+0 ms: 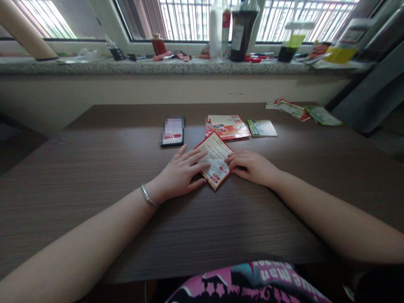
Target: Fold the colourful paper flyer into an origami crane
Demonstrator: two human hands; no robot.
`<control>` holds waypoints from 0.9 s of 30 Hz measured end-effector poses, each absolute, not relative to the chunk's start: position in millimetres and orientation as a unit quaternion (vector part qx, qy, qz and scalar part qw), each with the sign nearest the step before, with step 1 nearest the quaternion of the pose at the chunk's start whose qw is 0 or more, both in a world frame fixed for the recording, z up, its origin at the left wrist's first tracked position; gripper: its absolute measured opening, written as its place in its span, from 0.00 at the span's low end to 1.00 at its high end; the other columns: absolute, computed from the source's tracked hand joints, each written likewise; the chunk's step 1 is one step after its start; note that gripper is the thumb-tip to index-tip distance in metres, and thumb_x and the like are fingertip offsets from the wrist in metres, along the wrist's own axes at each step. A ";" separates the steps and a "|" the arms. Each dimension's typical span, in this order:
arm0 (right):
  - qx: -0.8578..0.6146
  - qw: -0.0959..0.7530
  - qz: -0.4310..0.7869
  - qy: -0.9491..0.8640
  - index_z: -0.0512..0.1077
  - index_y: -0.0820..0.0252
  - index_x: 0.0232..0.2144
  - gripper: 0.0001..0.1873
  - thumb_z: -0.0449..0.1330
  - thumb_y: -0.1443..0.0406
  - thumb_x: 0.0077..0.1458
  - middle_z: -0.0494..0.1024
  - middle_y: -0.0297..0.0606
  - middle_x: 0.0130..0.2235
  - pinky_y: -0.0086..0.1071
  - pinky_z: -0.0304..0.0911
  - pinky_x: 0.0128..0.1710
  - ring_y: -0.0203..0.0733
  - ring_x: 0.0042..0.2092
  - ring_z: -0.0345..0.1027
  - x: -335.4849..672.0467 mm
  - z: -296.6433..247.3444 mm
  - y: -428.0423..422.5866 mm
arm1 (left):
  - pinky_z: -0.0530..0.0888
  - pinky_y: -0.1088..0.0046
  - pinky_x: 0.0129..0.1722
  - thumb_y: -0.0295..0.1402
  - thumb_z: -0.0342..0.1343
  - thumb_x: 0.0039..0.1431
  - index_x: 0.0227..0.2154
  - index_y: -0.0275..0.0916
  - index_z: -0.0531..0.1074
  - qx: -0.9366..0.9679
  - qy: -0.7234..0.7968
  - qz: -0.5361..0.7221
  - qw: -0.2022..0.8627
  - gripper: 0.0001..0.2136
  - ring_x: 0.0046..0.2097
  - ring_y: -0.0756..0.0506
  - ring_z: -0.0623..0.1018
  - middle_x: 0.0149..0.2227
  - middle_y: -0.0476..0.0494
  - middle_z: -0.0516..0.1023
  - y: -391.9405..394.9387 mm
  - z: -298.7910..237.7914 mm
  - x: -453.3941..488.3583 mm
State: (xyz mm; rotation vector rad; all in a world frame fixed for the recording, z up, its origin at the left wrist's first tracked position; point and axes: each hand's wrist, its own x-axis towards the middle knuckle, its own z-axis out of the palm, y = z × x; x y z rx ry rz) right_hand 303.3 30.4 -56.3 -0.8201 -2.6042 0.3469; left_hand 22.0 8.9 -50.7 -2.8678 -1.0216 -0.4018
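Observation:
A cream printed paper sheet (217, 152) with red edges and red labels lies on the table, turned so one corner points at me. My left hand (186, 170) rests on its left side, fingers spread and flat, a silver bangle at the wrist. At the right corner, my right hand (251, 166) has its fingers bent together over the edge, with the thumb close below; the fingertips are partly hidden. Just beyond the sheet is a red and cream printed leaflet (229, 128). Beside that sits a small stack of pale green-edged papers (262, 128).
A phone (173, 131) with a blurred screen lies left of the sheet. Several coloured paper strips (293, 110) are at the table's far right. Bottles (243, 35) and small items line the stone windowsill (176, 68) behind the brown table (94, 168).

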 end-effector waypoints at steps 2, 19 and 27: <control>-0.292 0.188 0.111 -0.931 0.76 0.57 0.36 0.07 0.58 0.66 0.58 0.79 0.39 0.48 0.43 0.64 0.53 0.42 0.51 0.70 302.8 -56.0 29.8 | 0.50 0.45 0.65 0.42 0.55 0.61 0.54 0.44 0.69 -0.942 -0.311 -0.121 0.018 0.20 0.62 0.38 0.66 0.60 0.38 0.68 10.1 -51.4 21.9; -0.304 0.108 -0.004 -0.946 0.74 0.58 0.45 0.14 0.50 0.63 0.64 0.79 0.42 0.44 0.36 0.63 0.45 0.44 0.47 0.70 293.0 -46.5 13.2 | 0.63 0.55 0.62 0.46 0.61 0.55 0.51 0.39 0.68 -0.952 -0.283 -0.093 -0.071 0.24 0.62 0.38 0.65 0.60 0.37 0.67 -0.1 -40.9 26.8; -0.337 0.114 -0.017 -0.935 0.74 0.59 0.43 0.14 0.49 0.63 0.64 0.79 0.43 0.41 0.33 0.62 0.39 0.42 0.42 0.71 287.2 -44.2 6.7 | 0.70 0.59 0.55 0.45 0.53 0.62 0.42 0.37 0.72 -0.952 -0.287 -0.101 -0.039 0.16 0.54 0.39 0.73 0.52 0.38 0.74 -5.7 -36.4 36.7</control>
